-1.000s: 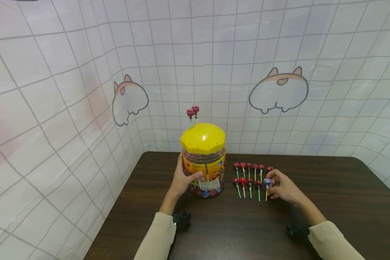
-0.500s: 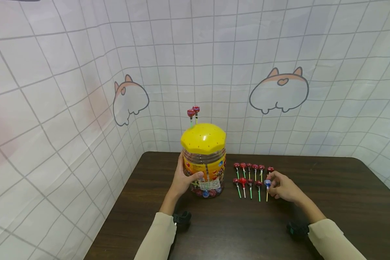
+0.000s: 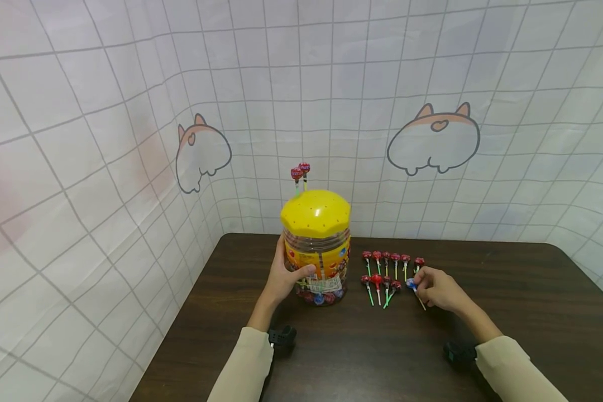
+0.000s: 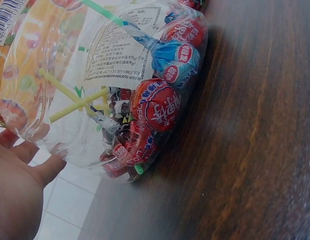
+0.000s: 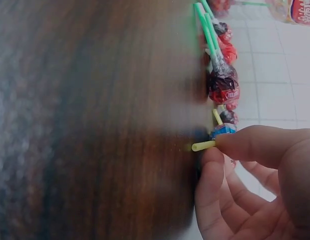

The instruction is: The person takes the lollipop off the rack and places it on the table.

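Note:
A large clear jar (image 3: pixel 333 257) with a yellow lid (image 3: pixel 315 213) stands on the table. My left hand (image 3: pixel 283 280) grips its left side, thumb across the front label. Wrapped lollipops show through its bottom in the left wrist view, a blue one (image 4: pixel 176 61) and a red one (image 4: pixel 156 104) among them. My right hand (image 3: pixel 439 289) pinches a blue-wrapped lollipop (image 3: pixel 411 283) by its yellow stick (image 5: pixel 204 145), at the right end of the front row. The lollipop lies slanted, head to the left. Beside it, a dark red lollipop (image 3: pixel 396 285) is tilted, its green stick meeting its neighbour's.
Several red lollipops lie in a back row, one (image 3: pixel 377 255) near its left end. The front row holds more, including a bright red one (image 3: pixel 376 280). Two red lollipops (image 3: pixel 296 173) stick up behind the lid. A gridded white cloth (image 3: pixel 352 117) hangs behind the dark table (image 3: pixel 362 357).
The blue lollipop has turned from upright in its row to slanted, stick end rightward. The dark red lollipop beside it has tilted, its stick end swinging left. My left hand stays on the jar.

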`<state>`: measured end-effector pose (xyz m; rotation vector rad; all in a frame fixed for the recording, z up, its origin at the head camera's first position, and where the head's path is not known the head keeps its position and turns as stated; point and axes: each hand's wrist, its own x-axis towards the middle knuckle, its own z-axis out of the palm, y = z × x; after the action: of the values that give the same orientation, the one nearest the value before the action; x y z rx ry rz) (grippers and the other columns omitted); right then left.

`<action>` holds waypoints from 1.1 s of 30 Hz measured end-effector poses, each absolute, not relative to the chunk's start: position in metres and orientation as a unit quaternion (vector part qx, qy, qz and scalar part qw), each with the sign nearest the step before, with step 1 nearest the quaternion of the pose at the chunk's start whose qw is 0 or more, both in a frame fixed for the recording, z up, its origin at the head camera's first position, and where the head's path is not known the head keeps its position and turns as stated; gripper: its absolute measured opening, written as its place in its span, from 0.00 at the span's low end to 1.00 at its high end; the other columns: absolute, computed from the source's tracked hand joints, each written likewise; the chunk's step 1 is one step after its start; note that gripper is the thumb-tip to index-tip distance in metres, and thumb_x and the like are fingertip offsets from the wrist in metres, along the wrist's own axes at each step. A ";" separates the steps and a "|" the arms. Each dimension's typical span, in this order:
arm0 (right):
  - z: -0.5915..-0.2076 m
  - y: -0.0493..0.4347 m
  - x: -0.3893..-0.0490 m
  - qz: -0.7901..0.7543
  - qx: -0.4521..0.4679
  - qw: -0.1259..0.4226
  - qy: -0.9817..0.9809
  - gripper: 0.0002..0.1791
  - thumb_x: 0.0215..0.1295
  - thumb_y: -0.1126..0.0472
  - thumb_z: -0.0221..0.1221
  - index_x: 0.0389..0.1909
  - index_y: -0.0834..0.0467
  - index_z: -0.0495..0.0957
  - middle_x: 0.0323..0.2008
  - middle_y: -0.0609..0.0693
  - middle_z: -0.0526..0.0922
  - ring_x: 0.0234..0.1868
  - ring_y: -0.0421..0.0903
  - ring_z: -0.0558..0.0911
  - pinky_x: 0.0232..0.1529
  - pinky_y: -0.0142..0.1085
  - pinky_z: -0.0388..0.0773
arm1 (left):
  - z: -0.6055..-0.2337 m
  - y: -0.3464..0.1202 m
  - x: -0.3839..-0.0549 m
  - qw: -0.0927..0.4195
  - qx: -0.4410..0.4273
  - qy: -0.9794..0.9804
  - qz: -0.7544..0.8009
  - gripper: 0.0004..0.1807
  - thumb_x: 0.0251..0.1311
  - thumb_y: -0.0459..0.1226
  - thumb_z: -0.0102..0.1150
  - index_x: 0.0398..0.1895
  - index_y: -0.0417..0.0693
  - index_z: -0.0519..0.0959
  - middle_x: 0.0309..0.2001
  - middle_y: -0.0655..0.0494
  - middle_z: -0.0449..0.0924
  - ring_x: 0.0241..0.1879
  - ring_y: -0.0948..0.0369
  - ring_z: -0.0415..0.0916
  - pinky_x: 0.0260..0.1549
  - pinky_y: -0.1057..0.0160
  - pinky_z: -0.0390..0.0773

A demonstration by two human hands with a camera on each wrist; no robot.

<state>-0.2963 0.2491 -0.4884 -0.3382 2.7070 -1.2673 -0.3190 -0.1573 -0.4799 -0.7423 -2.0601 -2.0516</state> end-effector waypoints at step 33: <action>-0.439 0.243 -0.299 -0.426 -0.177 0.084 0.883 0.20 0.72 0.63 0.61 0.59 0.68 0.71 0.30 0.58 0.82 0.26 0.47 0.80 0.27 0.37 0.79 | -0.481 -0.158 -0.320 0.073 -0.242 -0.687 -0.681 0.56 0.59 0.44 0.74 0.81 0.76 0.44 0.72 0.56 0.65 0.66 0.55 0.71 0.65 0.49 0.75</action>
<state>-0.2995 0.2428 -0.4393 -0.5285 2.6353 -1.2694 -0.3195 -0.1577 -0.4805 -0.7263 -2.0645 -2.0464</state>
